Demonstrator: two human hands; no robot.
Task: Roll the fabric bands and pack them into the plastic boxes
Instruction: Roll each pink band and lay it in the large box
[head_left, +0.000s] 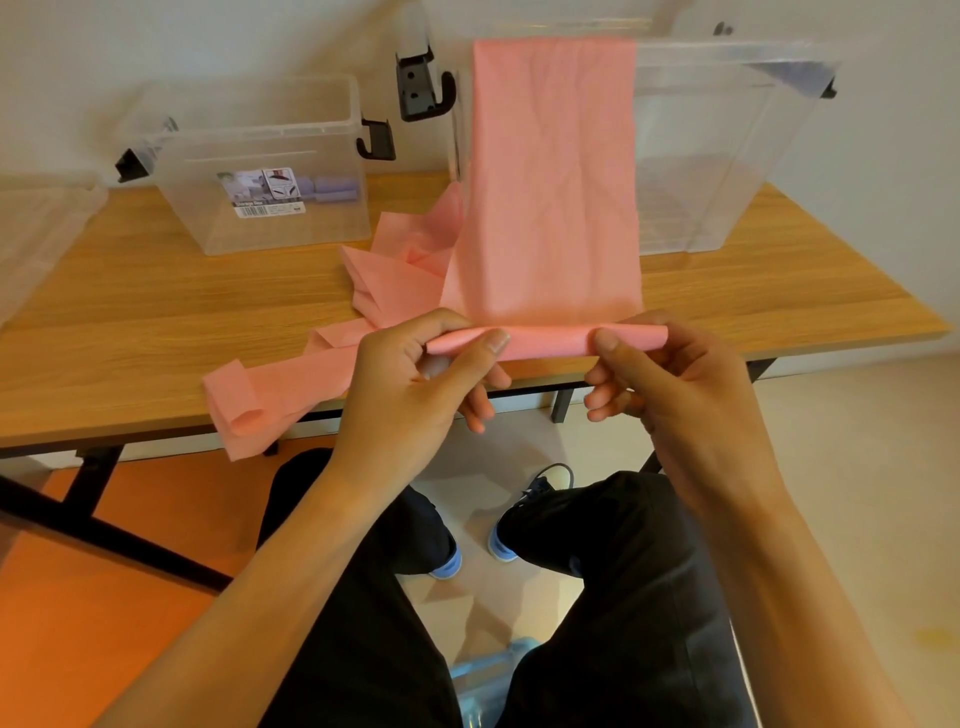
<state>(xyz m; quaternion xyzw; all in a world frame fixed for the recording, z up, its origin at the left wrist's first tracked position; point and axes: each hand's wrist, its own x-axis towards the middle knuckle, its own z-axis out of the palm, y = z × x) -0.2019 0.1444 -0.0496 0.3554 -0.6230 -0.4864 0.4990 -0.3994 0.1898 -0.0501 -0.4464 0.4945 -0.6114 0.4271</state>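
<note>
A long pink fabric band (553, 171) drapes from the rim of the large clear plastic box (727, 145) down to the table's front edge. Its near end is curled into a thin roll (545, 343). My left hand (415, 374) pinches the roll's left end between thumb and fingers. My right hand (665, 374) pinches the right end the same way. The band's other end lies crumpled and trailing on the table (291, 389) to the left. A smaller clear box (260, 156) with a label stands at the back left, with purple rolls inside.
The wooden table (156, 312) has black legs and an edge close to my hands. Both boxes have black latch handles (421, 83). A clear lid (41, 218) lies at the far left. My knees and shoes are below the table edge.
</note>
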